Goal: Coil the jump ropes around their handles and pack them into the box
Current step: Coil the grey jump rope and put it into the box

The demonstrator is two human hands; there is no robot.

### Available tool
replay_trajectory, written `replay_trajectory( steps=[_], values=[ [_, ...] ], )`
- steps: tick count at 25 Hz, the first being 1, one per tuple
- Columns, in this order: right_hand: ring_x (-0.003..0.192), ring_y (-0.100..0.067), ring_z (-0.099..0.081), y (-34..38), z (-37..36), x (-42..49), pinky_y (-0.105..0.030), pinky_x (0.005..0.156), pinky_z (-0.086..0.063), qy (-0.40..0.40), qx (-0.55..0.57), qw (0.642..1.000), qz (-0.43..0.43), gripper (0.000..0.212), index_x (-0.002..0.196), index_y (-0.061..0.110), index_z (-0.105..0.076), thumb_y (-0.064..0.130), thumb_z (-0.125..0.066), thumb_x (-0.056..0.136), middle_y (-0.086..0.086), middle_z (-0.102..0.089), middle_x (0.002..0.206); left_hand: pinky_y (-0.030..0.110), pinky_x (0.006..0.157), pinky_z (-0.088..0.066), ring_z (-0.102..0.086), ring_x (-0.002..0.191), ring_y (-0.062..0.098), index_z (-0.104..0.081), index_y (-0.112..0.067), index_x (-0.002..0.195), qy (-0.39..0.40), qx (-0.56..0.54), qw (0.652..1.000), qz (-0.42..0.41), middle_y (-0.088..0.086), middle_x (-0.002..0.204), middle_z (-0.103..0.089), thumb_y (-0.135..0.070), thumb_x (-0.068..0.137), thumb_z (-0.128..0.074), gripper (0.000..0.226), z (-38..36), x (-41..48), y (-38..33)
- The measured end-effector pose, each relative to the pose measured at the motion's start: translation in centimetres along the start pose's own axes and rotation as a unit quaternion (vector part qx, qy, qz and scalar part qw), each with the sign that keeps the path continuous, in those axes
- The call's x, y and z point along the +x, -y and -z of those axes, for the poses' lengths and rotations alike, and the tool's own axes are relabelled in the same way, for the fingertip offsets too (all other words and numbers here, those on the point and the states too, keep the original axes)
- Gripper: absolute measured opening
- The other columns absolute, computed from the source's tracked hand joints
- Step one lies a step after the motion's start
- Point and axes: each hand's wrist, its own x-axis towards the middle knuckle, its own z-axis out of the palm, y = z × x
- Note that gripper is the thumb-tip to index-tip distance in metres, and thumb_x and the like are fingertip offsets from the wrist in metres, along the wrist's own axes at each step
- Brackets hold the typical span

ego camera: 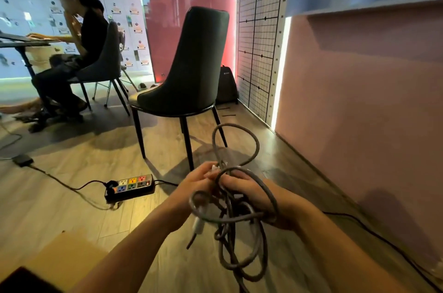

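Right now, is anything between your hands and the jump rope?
No. The left hand and the right hand both grip the tangled jump rope, so nothing sits between them. One loop hangs round the right wrist.

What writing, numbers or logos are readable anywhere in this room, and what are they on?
Nothing here reads clearly.
Left wall, repeated logo stickers: too blurred to read.
Edge of the grid panel, scale numbers: too small to read.
Top of the black backpack, a small mark: too small to read.
The power strip and jump rope: no lettering visible.
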Motion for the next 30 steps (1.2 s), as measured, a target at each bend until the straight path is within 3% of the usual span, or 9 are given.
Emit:
replay_trajectory(
  steps=[3, 7, 11, 16, 18, 20, 22, 25, 30],
  values=[
    [0.085, -0.02, -0.059, 0.1, 1.8, 0.0, -0.03, 0.076, -0.056, -0.061, 0.007, 0.997, -0.053, 0.027, 0.116, 0.037, -0.068, 0.04, -0.067, 0.09, -0.004, -0.067, 0.11, 0.034, 0.07, -0.056, -0.066, 0.082, 0.028, -0.062, -0.029, 0.119, -0.07, -0.037, 0.995, -0.068, 0.007, 0.093, -0.069, -0.04, 0.101, -0.049, 0.025, 1.2, 0.8, -0.3],
    [0.069, -0.019, -0.048, -2.8, 7.2, 1.2, -0.033, 0.062, -0.063, -0.359, 0.134, 0.923, -0.041, 0.023, 0.114, 0.007, -0.07, 0.02, -0.06, 0.098, -0.008, -0.05, 0.082, 0.021, 0.054, -0.045, -0.048, 0.061, 0.012, -0.061, -0.019, 0.092, -0.148, 0.013, 0.986, -0.072, 0.002, 0.068, -0.05, -0.025, 0.104, -0.048, 0.018, 3.3, 1.1, 0.1],
    [0.066, -0.018, -0.05, -5.7, 9.9, 1.1, -0.039, 0.071, -0.052, -0.524, -0.044, 0.846, -0.092, 0.027, 0.112, 0.005, -0.07, 0.024, -0.055, 0.102, -0.004, -0.056, 0.077, 0.02, 0.054, -0.037, -0.045, 0.058, 0.004, -0.058, -0.025, 0.076, -0.103, 0.14, 0.984, -0.044, -0.012, 0.062, -0.05, -0.022, 0.098, -0.051, 0.023, 3.0, 1.2, 0.9],
    [0.078, -0.03, -0.053, -6.9, 12.2, -1.5, -0.033, 0.072, -0.041, -0.617, -0.086, 0.762, -0.179, 0.031, 0.118, -0.002, -0.068, 0.021, -0.053, 0.103, -0.018, -0.067, 0.103, 0.013, 0.048, -0.038, -0.051, 0.053, 0.003, -0.059, -0.02, 0.072, -0.213, 0.094, 0.971, -0.055, -0.013, 0.055, -0.056, -0.027, 0.102, -0.05, 0.032, 4.0, 1.8, -0.3],
    [0.093, -0.037, -0.062, -7.8, 12.4, -1.6, -0.035, 0.076, -0.048, -0.58, -0.114, 0.768, -0.247, 0.033, 0.118, -0.005, -0.067, 0.021, -0.057, 0.101, -0.022, -0.067, 0.118, 0.013, 0.05, -0.04, -0.052, 0.054, 0.002, -0.06, -0.022, 0.07, -0.182, 0.064, 0.979, -0.06, -0.014, 0.055, -0.056, -0.029, 0.102, -0.05, 0.034, 3.5, 1.7, -0.3],
    [0.104, -0.036, -0.064, -7.8, 11.1, -0.5, -0.037, 0.087, -0.053, -0.454, -0.211, 0.823, -0.267, 0.033, 0.114, -0.004, -0.069, 0.023, -0.06, 0.097, -0.021, -0.069, 0.12, 0.014, 0.05, -0.038, -0.048, 0.054, 0.002, -0.062, -0.026, 0.068, -0.113, 0.062, 0.989, -0.066, -0.012, 0.059, -0.054, -0.028, 0.103, -0.049, 0.037, 2.2, 1.7, 0.0],
    [0.105, -0.022, -0.065, -6.2, 8.8, 0.7, -0.033, 0.093, -0.05, -0.33, -0.245, 0.894, -0.178, 0.03, 0.118, 0.009, -0.072, 0.028, -0.058, 0.099, -0.008, -0.071, 0.119, 0.017, 0.052, -0.038, -0.047, 0.057, 0.004, -0.067, -0.028, 0.069, -0.074, 0.074, 0.992, -0.066, -0.007, 0.064, -0.056, -0.026, 0.102, -0.049, 0.038, 0.7, 1.9, -0.2],
    [0.113, -0.018, -0.065, -2.9, 4.2, 1.6, -0.038, 0.102, -0.047, -0.106, -0.059, 0.992, -0.037, 0.035, 0.124, 0.021, -0.067, 0.036, -0.041, 0.105, 0.002, -0.071, 0.119, 0.021, 0.058, -0.041, -0.051, 0.061, 0.007, -0.069, -0.009, 0.081, -0.075, 0.111, 0.989, -0.066, -0.001, 0.068, -0.059, -0.024, 0.102, -0.05, 0.032, -0.4, 2.0, -0.7],
    [0.102, -0.028, -0.067, -1.8, 1.8, 2.1, -0.036, 0.088, -0.051, -0.004, -0.013, 1.0, 0.012, 0.04, 0.128, 0.011, -0.061, 0.027, -0.038, 0.1, -0.018, -0.068, 0.117, 0.022, 0.053, -0.037, -0.046, 0.056, 0.011, -0.064, -0.012, 0.076, -0.139, 0.093, 0.986, -0.008, -0.001, 0.059, -0.05, -0.035, 0.101, -0.051, 0.037, -0.2, 1.9, -0.7]
  ],
)
